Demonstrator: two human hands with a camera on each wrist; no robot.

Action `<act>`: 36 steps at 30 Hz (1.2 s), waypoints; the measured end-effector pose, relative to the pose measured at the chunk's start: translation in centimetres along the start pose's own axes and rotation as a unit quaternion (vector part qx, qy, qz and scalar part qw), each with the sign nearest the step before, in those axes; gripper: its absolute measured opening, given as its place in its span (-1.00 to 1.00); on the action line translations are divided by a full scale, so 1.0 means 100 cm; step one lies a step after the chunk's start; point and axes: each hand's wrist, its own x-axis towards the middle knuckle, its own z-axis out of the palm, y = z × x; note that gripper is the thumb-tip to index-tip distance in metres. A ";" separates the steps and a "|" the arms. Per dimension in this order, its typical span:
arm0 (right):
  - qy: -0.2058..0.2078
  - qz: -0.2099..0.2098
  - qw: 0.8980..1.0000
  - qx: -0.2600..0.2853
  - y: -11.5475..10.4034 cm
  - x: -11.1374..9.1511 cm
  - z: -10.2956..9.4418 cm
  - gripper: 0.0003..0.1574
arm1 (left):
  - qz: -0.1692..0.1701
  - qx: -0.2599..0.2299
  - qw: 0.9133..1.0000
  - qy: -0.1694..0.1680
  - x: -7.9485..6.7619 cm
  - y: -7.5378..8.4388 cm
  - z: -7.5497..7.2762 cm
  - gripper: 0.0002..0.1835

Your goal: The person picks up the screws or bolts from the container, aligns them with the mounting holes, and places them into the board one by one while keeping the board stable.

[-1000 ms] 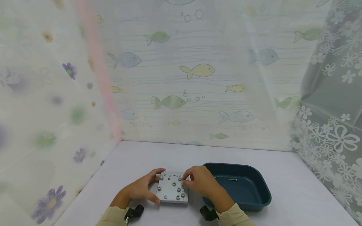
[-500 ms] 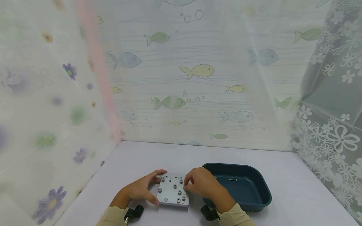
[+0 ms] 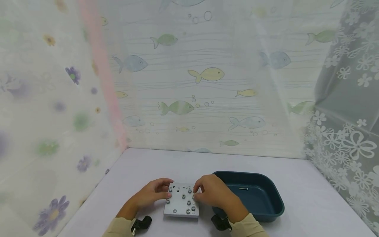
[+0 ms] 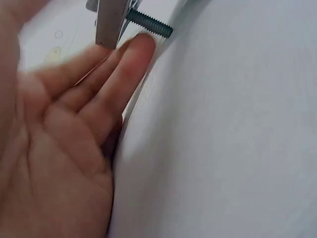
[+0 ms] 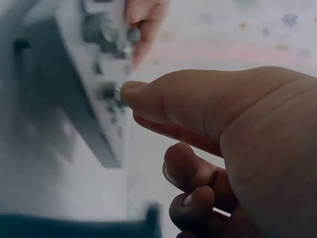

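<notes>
A silver metal plate [image 3: 177, 205] with several socket-head screws standing in its holes is slightly raised over the white table. My left hand [image 3: 149, 196] grips its left side, thumb on the top face and fingers behind. In the left wrist view, a dark threaded screw shank [image 4: 150, 23] sticks out of the plate's underside beside the fingertips. At the plate's right edge my right hand [image 3: 211, 192] pinches a screw [image 5: 115, 93] between thumb and index finger; the fingers hide most of it. The other right fingers are curled loosely.
A dark teal tray [image 3: 257, 205] stands right of the plate, partly behind the right hand and wrist. One loose screw [image 3: 243, 188] lies in it. Patterned curtains [image 3: 207, 98] enclose the back and sides of the table [image 3: 165, 161].
My left thumb has moved from the plate's near left corner up onto its top face. The plate has shifted slightly toward me and to the right. My right hand stays at its right edge.
</notes>
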 end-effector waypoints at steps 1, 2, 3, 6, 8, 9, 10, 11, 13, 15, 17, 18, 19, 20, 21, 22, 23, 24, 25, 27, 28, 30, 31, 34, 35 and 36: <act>0.005 -0.003 1.000 0.007 0.002 0.000 -0.003 -0.95 | 0.003 0.002 1.000 0.012 0.001 -0.001 0.000 -0.37; 0.011 -0.005 1.000 0.012 0.004 -0.001 -0.006 -0.94 | 0.005 0.003 1.000 0.024 0.001 -0.001 0.001 -0.39; 0.017 -0.006 1.000 0.014 0.006 -0.001 -0.009 -0.94 | 0.006 0.006 0.999 0.036 0.001 -0.001 0.001 -0.41; 0.029 -0.002 0.999 0.021 0.013 -0.004 -0.021 -0.92 | 0.009 0.006 0.999 0.052 0.002 -0.002 0.002 -0.45; 0.037 0.008 0.999 0.026 0.018 -0.006 -0.029 -0.92 | 0.011 0.009 0.998 0.054 0.001 -0.002 0.002 -0.47; 0.041 0.014 0.999 0.030 0.020 -0.008 -0.032 -0.92 | 0.010 0.011 0.998 0.053 0.001 -0.002 0.002 -0.47; 0.046 0.020 0.998 0.035 0.022 -0.009 -0.036 -0.92 | 0.009 0.013 0.999 0.052 0.001 -0.002 0.002 -0.47; 0.051 0.026 0.998 0.040 0.024 -0.010 -0.040 -0.92 | 0.008 0.016 0.999 0.050 0.002 -0.002 0.002 -0.47; 0.060 0.036 0.996 0.049 0.029 -0.013 -0.047 -0.94 | 0.005 0.019 0.999 0.045 0.002 -0.003 0.001 -0.47; 0.071 0.047 0.995 0.055 0.033 -0.015 -0.055 -0.94 | 0.003 0.018 0.999 0.038 0.003 -0.004 0.001 -0.47; 0.078 0.059 0.994 0.056 0.039 -0.017 -0.060 -0.94 | 0.005 0.016 0.999 0.032 0.004 -0.005 0.000 -0.46; 0.080 0.065 0.993 0.057 0.043 -0.018 -0.063 -0.94 | 0.005 0.015 0.999 0.030 0.004 -0.006 0.000 -0.46; 0.081 0.071 0.993 0.057 0.046 -0.019 -0.064 -0.94 | 0.006 0.013 1.000 0.028 0.004 -0.006 0.000 -0.46; 0.081 0.078 0.992 0.055 0.050 -0.020 -0.065 -0.94 | 0.008 0.012 1.000 0.026 0.004 -0.007 -0.001 -0.46; 0.078 0.084 0.992 0.054 0.054 -0.020 -0.065 -0.94 | 0.008 0.011 1.000 0.025 0.004 -0.007 -0.001 -0.46; 0.073 0.089 0.992 0.053 0.058 -0.020 -0.065 -0.94 | 0.009 0.011 1.000 0.025 0.004 -0.007 -0.001 -0.46; 0.066 0.095 0.992 0.054 0.061 -0.021 -0.065 -0.95 | 0.010 0.010 1.000 0.025 0.004 -0.008 -0.001 -0.46; 0.060 0.100 0.992 0.057 0.065 -0.021 -0.064 -0.94 | 0.009 0.010 1.000 0.025 0.003 -0.008 -0.001 -0.46; 0.053 0.105 0.991 0.058 0.068 -0.021 -0.063 -0.94 | 0.009 0.010 1.000 0.025 0.003 -0.007 -0.001 -0.47; 0.037 0.111 0.991 0.065 0.073 -0.020 -0.060 -0.91 | 0.006 0.011 1.000 0.027 0.002 -0.006 0.000 -0.46; 0.031 0.113 0.991 0.067 0.075 -0.020 -0.059 -0.90 | 0.004 0.012 1.000 0.028 0.002 -0.006 0.000 -0.46; 0.022 0.120 0.990 0.071 0.079 -0.020 -0.056 -0.88 | 0.001 0.012 1.000 0.029 0.001 -0.004 0.000 -0.46; 0.018 0.124 0.990 0.070 0.081 -0.019 -0.054 -0.87 | -0.001 0.013 0.999 0.030 0.001 -0.004 0.000 -0.46; 0.009 0.132 0.989 0.063 0.087 -0.019 -0.049 -0.85 | -0.004 0.015 0.999 0.031 0.002 -0.003 0.000 -0.46; 0.006 0.137 0.989 0.062 0.089 -0.019 -0.048 -0.84 | -0.005 0.017 0.999 0.031 0.002 -0.002 0.000 -0.46; 0.002 0.139 0.988 0.060 0.090 -0.019 -0.047 -0.81 | -0.004 0.018 0.999 0.031 0.002 -0.003 0.000 -0.46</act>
